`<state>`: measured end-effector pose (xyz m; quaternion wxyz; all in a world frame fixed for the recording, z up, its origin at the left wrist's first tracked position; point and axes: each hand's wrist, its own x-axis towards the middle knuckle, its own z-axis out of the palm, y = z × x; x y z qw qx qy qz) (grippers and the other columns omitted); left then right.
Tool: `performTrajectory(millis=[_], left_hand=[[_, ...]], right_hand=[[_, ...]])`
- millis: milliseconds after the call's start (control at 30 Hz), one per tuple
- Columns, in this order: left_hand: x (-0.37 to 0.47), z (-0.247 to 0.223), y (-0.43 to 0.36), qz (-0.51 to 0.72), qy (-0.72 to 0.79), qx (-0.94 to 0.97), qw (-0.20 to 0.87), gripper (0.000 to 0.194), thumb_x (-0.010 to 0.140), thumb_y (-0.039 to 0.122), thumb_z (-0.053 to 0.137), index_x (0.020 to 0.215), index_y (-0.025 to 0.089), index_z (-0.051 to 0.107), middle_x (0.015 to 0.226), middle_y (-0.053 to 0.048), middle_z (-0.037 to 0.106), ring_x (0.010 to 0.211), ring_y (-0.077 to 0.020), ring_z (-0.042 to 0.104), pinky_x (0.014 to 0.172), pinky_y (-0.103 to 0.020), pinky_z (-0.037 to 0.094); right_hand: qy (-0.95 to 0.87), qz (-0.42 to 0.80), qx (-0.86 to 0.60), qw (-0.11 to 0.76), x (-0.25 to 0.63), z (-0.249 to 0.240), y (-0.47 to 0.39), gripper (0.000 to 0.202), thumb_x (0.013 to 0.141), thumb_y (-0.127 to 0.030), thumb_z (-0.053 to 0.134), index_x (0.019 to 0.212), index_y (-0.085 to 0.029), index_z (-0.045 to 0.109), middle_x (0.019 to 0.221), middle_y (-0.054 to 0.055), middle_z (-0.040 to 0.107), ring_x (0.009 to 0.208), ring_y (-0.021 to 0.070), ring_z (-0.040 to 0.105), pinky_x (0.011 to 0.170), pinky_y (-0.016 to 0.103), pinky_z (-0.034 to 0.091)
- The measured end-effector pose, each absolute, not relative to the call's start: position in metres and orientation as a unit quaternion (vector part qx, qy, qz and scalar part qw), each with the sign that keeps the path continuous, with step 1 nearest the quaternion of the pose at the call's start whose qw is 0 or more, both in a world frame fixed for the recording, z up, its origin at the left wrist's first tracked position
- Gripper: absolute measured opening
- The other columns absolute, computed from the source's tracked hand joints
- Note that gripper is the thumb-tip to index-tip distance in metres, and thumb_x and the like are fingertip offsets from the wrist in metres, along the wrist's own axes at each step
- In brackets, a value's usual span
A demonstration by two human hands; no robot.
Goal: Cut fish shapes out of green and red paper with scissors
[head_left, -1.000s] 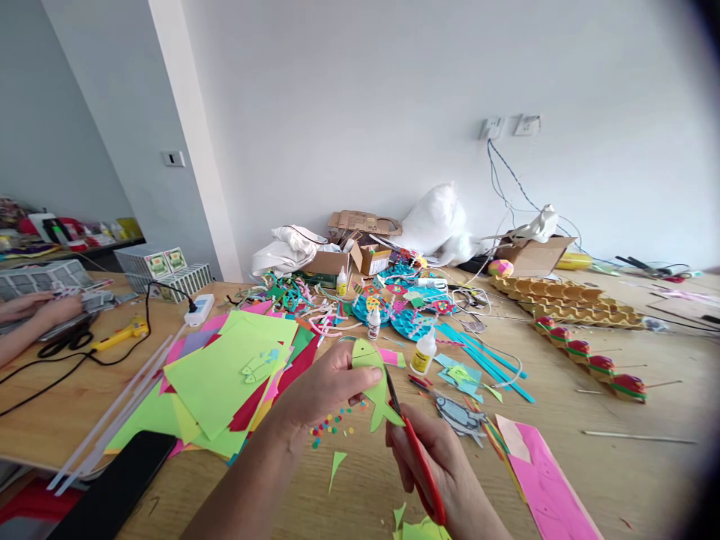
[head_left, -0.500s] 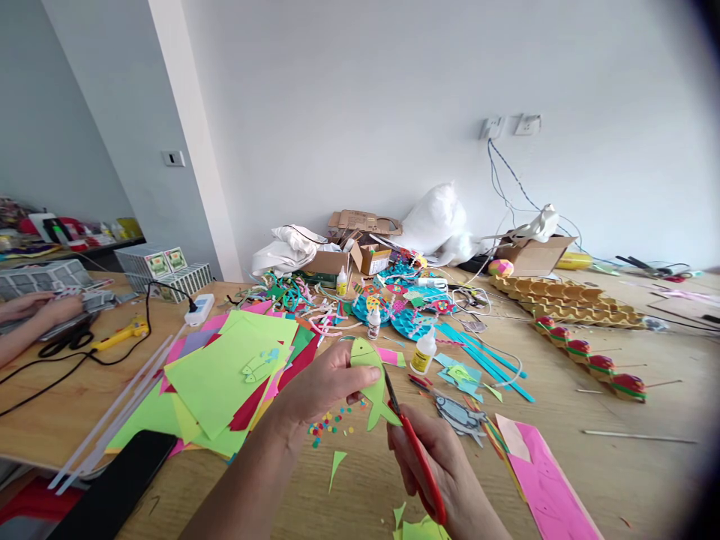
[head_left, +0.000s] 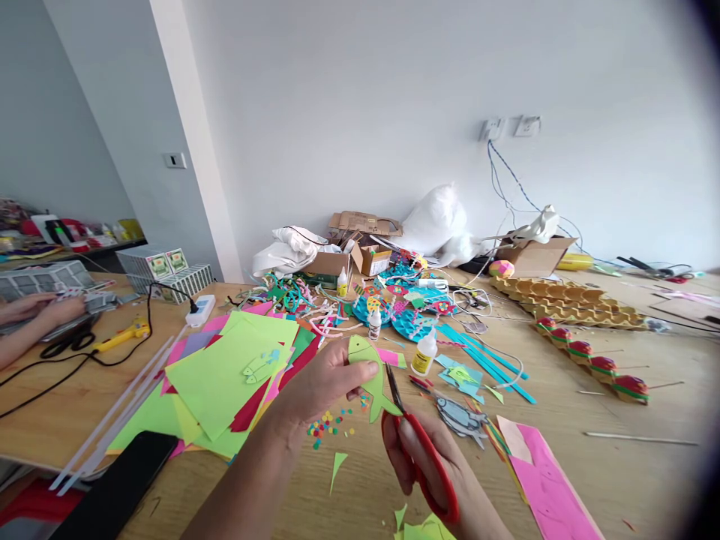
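Observation:
Between the thumb and fingers of my left hand (head_left: 329,379) is a light green paper fish (head_left: 364,352), held above the table with its forked tail pointing down. My right hand (head_left: 436,457) grips red-handled scissors (head_left: 433,472). Their blades are slightly apart and lie beside the fish's tail, with the right tail tip near the blades' pivot. Below the fish, colourful paper dots (head_left: 326,426) and a thin green offcut (head_left: 337,469) lie on the wood. A grey-blue paper fish (head_left: 458,416) rests to the right of the scissors.
Coloured paper sheets (head_left: 225,375) are piled at left, beside a black phone (head_left: 121,480). A glue bottle (head_left: 424,352) stands beyond my hands. Pink paper (head_left: 548,472) and egg-carton strips (head_left: 562,300) lie at right. Another person's hands (head_left: 42,315) are at far left.
The scissors' handles have spread wider and turned in my right hand, and the blades have opened slightly at the tail. The paper fish has shifted a little to the left.

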<state>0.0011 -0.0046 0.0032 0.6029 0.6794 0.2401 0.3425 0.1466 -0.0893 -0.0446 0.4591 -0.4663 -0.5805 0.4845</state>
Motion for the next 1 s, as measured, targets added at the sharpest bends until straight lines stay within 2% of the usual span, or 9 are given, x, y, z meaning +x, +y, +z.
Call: performTrajectory(millis=[167, 233, 333, 500, 600, 733, 800, 900, 1000], left_hand=[[-0.003, 0.004, -0.003, 0.376, 0.278, 0.667, 0.581, 0.026, 0.076, 0.035, 0.056, 0.064, 0.017, 0.042, 0.06, 0.005, 0.034, 0.055, -0.007, 0.032, 0.051, -0.018, 0.033], [-0.004, 0.007, -0.003, 0.405, 0.277, 0.653, 0.577, 0.023, 0.075, 0.034, 0.058, 0.067, 0.016, 0.046, 0.062, 0.005, 0.036, 0.056, -0.0069, 0.033, 0.051, -0.018, 0.032], [-0.005, 0.011, -0.003, 0.442, 0.275, 0.644, 0.56, 0.019, 0.074, 0.032, 0.059, 0.071, 0.017, 0.049, 0.062, 0.005, 0.04, 0.054, -0.0063, 0.034, 0.05, -0.018, 0.032], [-0.005, 0.013, 0.0, 0.466, 0.242, 0.645, 0.556, 0.016, 0.075, 0.028, 0.06, 0.07, 0.018, 0.049, 0.059, 0.007, 0.042, 0.047, -0.0038, 0.035, 0.046, -0.018, 0.03], [-0.004, 0.013, -0.001, 0.464, 0.228, 0.655, 0.551, 0.013, 0.077, 0.027, 0.059, 0.071, 0.018, 0.051, 0.057, 0.007, 0.042, 0.042, -0.003, 0.035, 0.041, -0.018, 0.028], [-0.001, 0.012, -0.005, 0.458, 0.221, 0.666, 0.546, 0.012, 0.081, 0.027, 0.054, 0.074, 0.017, 0.053, 0.052, 0.007, 0.047, 0.043, -0.0044, 0.042, 0.043, -0.018, 0.033], [0.002, 0.012, -0.007, 0.443, 0.222, 0.671, 0.551, 0.013, 0.082, 0.027, 0.053, 0.075, 0.016, 0.053, 0.051, 0.006, 0.05, 0.044, -0.0053, 0.045, 0.044, -0.017, 0.034], [0.012, 0.01, -0.007, 0.415, 0.227, 0.678, 0.563, 0.015, 0.08, 0.029, 0.053, 0.074, 0.015, 0.053, 0.051, 0.004, 0.054, 0.045, -0.0059, 0.047, 0.043, -0.016, 0.035], [0.027, 0.005, -0.004, 0.383, 0.241, 0.673, 0.584, 0.016, 0.077, 0.031, 0.053, 0.076, 0.015, 0.053, 0.053, 0.004, 0.053, 0.045, -0.0062, 0.048, 0.043, -0.016, 0.035]], right_hand=[[-0.587, 0.527, -0.429, 0.439, 0.152, -0.048, -0.087, 0.048, 0.087, -0.056, 0.031, 0.06, -0.019, 0.045, 0.041, -0.006, 0.04, 0.039, 0.009, 0.032, 0.045, 0.022, 0.026], [-0.593, 0.531, -0.458, 0.396, 0.157, -0.051, -0.087, 0.047, 0.087, -0.055, 0.031, 0.061, -0.019, 0.046, 0.043, -0.005, 0.041, 0.04, 0.0093, 0.035, 0.045, 0.022, 0.027], [-0.589, 0.508, -0.546, 0.313, 0.166, -0.058, -0.089, 0.037, 0.082, -0.05, 0.045, 0.061, -0.019, 0.046, 0.043, -0.007, 0.04, 0.038, 0.0087, 0.034, 0.04, 0.02, 0.023], [-0.683, 0.315, -0.614, 0.239, 0.175, -0.074, -0.095, 0.031, 0.074, -0.037, 0.058, 0.051, -0.017, 0.052, 0.045, -0.004, 0.046, 0.042, 0.0084, 0.033, 0.042, 0.021, 0.02], [-0.738, 0.266, -0.601, 0.151, 0.17, -0.08, -0.103, 0.026, 0.076, -0.033, 0.056, 0.056, -0.017, 0.061, 0.048, -0.001, 0.057, 0.042, 0.0091, 0.038, 0.042, 0.022, 0.02], [-0.788, 0.206, -0.579, 0.037, 0.15, -0.078, -0.115, 0.018, 0.075, -0.024, 0.053, 0.07, -0.017, 0.068, 0.065, 0.008, 0.071, 0.052, 0.0183, 0.059, 0.044, 0.024, 0.024], [-0.799, 0.213, -0.563, 0.008, 0.136, -0.076, -0.121, 0.016, 0.073, -0.022, 0.055, 0.076, -0.017, 0.07, 0.073, 0.01, 0.073, 0.063, 0.024, 0.066, 0.048, 0.025, 0.032], [-0.809, 0.225, -0.541, -0.036, 0.115, -0.076, -0.124, 0.019, 0.072, -0.024, 0.059, 0.084, -0.015, 0.071, 0.079, 0.014, 0.074, 0.07, 0.0304, 0.069, 0.053, 0.029, 0.041], [-0.828, 0.226, -0.509, -0.059, 0.1, -0.081, -0.121, 0.023, 0.075, -0.026, 0.06, 0.088, -0.012, 0.072, 0.083, 0.016, 0.075, 0.07, 0.0317, 0.07, 0.05, 0.029, 0.044]])
